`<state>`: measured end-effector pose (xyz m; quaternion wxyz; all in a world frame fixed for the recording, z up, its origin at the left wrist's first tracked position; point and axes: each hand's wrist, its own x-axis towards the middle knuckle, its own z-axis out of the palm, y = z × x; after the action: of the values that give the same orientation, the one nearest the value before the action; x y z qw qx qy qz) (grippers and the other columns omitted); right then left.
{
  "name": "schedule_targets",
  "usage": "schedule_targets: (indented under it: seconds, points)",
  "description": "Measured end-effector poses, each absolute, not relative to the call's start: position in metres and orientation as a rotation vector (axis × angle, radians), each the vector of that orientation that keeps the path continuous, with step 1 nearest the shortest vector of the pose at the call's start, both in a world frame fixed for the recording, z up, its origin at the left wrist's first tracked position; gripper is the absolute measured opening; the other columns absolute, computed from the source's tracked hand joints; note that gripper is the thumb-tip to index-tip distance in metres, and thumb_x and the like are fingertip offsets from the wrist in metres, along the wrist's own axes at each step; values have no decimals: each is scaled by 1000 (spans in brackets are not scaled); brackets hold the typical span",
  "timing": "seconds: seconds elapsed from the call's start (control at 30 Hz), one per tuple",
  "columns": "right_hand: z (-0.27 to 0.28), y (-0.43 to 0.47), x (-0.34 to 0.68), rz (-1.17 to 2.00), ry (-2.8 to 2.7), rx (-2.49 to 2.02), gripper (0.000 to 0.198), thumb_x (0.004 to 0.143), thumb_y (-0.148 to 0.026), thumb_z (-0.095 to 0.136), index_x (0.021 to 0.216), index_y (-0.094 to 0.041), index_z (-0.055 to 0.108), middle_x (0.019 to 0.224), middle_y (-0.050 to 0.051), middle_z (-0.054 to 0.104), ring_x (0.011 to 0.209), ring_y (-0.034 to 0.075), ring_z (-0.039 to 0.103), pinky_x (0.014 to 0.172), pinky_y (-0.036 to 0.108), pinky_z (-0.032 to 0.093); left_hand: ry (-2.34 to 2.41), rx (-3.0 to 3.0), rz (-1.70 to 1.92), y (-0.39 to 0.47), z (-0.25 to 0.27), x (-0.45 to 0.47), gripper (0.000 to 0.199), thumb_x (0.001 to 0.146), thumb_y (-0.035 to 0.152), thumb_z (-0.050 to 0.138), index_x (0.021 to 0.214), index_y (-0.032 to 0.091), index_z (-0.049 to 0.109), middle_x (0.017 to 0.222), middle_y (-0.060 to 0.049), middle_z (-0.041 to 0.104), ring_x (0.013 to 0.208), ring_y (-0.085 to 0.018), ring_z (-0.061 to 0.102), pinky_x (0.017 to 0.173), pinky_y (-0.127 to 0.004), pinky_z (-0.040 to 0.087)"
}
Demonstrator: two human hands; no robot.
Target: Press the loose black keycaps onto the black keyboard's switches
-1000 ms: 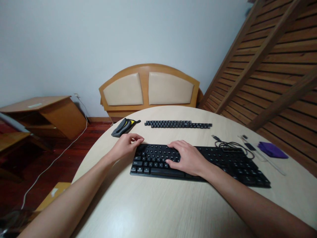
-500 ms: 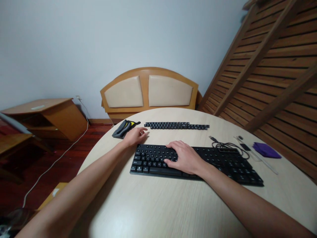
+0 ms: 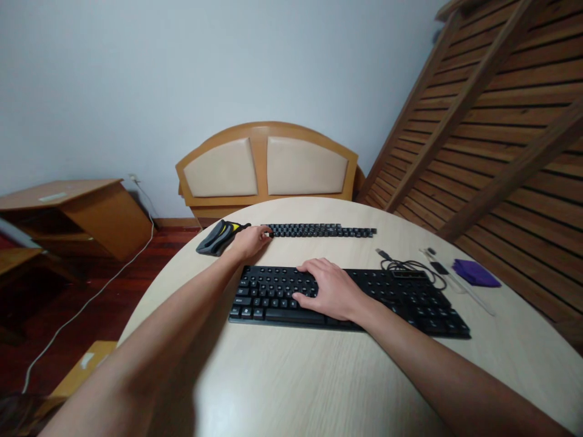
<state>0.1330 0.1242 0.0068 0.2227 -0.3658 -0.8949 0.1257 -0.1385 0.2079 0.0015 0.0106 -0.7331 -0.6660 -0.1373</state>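
Note:
My left hand (image 3: 250, 241) reaches to the left end of rows of loose black keycaps (image 3: 319, 230) at the far side of the table. Its thumb and fingers close around a small dark keycap (image 3: 271, 234) there, partly hidden by the fingertips. A black keyboard (image 3: 277, 315) lies in front of me, with several key positions without caps in its upper and right parts. Across its middle rests my right hand (image 3: 330, 290), thumb and fingers spread apart on the keys, covering part of them.
A grey, black and yellow pouch-like item (image 3: 216, 238) lies beside my left wrist. Right of the keyboard are its coiled USB cable (image 3: 410, 265), a thin white stick (image 3: 476, 298), a small black item (image 3: 438, 267) and a folded purple cloth (image 3: 476, 273). The round table (image 3: 282, 376) curves away.
My left hand has moved slightly forward to the keycap rows, and its fingers have closed at their left end. My right hand stays on the keyboard. The whole view has shifted slightly.

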Motion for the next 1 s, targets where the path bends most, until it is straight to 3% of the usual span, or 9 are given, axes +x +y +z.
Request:
schedule_targets:
  seconds: [0.23,0.37,0.47,0.57,0.87,1.0]
  points:
    - [4,126,133,344,-2467,-1001,43,78,-46,71,109,-18,64,110,11,70,107,28,61,96,45,48,-2078,-2240,-546,198,-3,-147,16,88,33,67,102,27,72,115,-4,70,96,-25,69,80,-29,50]
    - [4,126,134,332,-2476,-998,43,79,-46,70,110,-17,64,111,11,70,107,29,61,97,45,48,-2104,-2235,-661,186,-2,-154,11,87,30,67,96,25,72,107,-4,72,95,-24,68,80,-28,50]
    - [4,125,134,332,-2480,-998,42,80,-46,69,111,-18,64,112,11,69,107,28,61,97,45,48,-2124,-2248,-798,169,-1,-155,18,91,33,62,103,23,71,99,-5,74,87,-23,69,77,-30,51]
    - [5,125,134,336,-2479,-1006,42,80,-46,69,111,-19,64,112,10,70,107,29,61,95,45,49,-2082,-2328,-961,145,2,-153,27,95,34,55,114,20,68,110,-8,73,89,-22,68,78,-32,54]
    - [5,125,135,343,-2491,-976,43,83,-47,68,116,-19,64,119,10,69,111,28,61,99,45,48,-1795,-2902,-998,100,24,-150,20,94,33,58,104,21,70,108,-7,72,95,-20,66,76,-30,55]
    - [5,125,136,349,-2488,-960,44,84,-48,67,117,-20,64,120,9,69,112,28,61,99,46,48,-1709,-3028,-942,98,30,-153,21,94,32,60,108,22,72,107,-7,73,99,-21,65,89,-35,51]
